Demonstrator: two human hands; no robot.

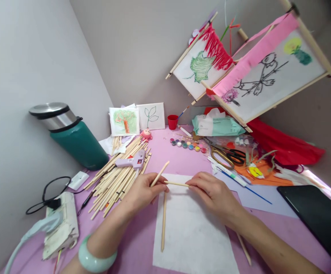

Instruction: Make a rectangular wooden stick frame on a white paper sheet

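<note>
hands joining sticks over white paper [194,228].
left hand [142,194] pinches a slanted stick [160,173]; right hand [213,194] pinches a level stick [176,183], its end meeting the left fingers.

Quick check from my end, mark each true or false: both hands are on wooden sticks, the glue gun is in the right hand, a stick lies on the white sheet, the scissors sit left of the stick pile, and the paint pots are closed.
1. Both hands hold wooden sticks. True: the left hand pinches one stick, the right hand another.
2. The glue gun is in the right hand. False: the glue gun rests on the stick pile.
3. A stick lies on the white sheet. True: a long stick lies along the edge of the white sheet.
4. The scissors sit left of the pile. False: the scissors lie to its right.
5. The paint pots are closed. False: the paint pots show open colours.
</note>
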